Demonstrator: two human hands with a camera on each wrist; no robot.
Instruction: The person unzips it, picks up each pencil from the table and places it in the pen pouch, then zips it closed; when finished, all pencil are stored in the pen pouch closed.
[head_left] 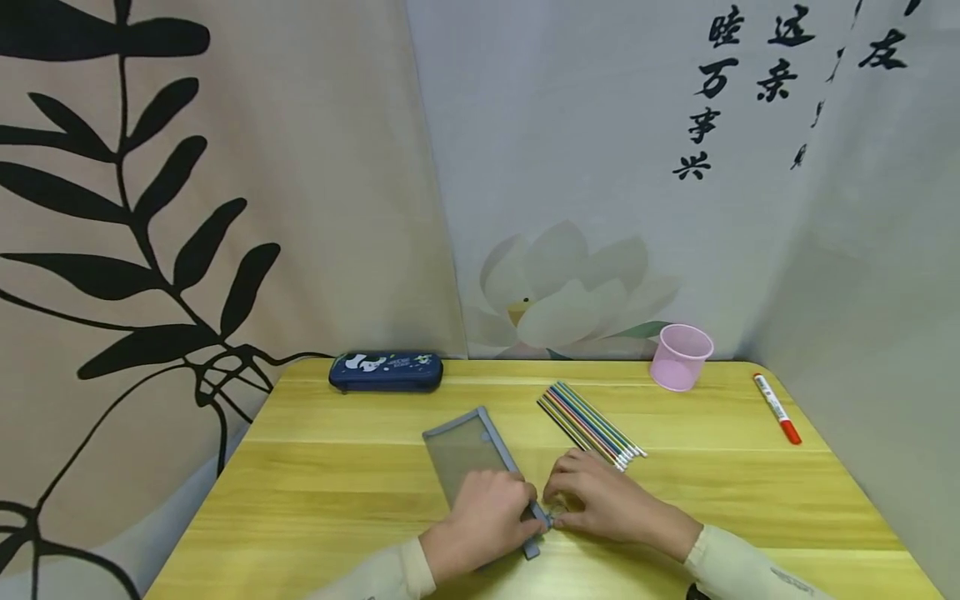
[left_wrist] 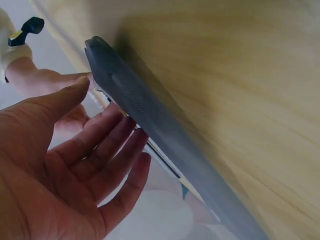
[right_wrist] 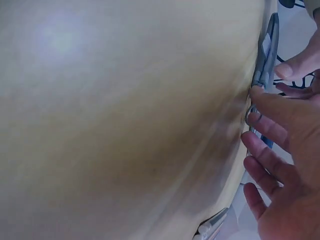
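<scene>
A grey-edged, see-through zip pouch lies slantwise on the table, its thick grey border close up in the left wrist view. My left hand grips the border near its front end, thumb on one side and fingers along the other. On the right of that end, my right hand pinches what looks like the zipper pull with thumb and forefinger. A small metal ring shows by these fingers in the right wrist view; the other fingers are loosely bent. The pull itself is mostly hidden.
Several coloured pencils lie side by side just beyond my right hand. At the back stand a navy pencil case and a pink cup. A red-capped marker lies near the table's right edge.
</scene>
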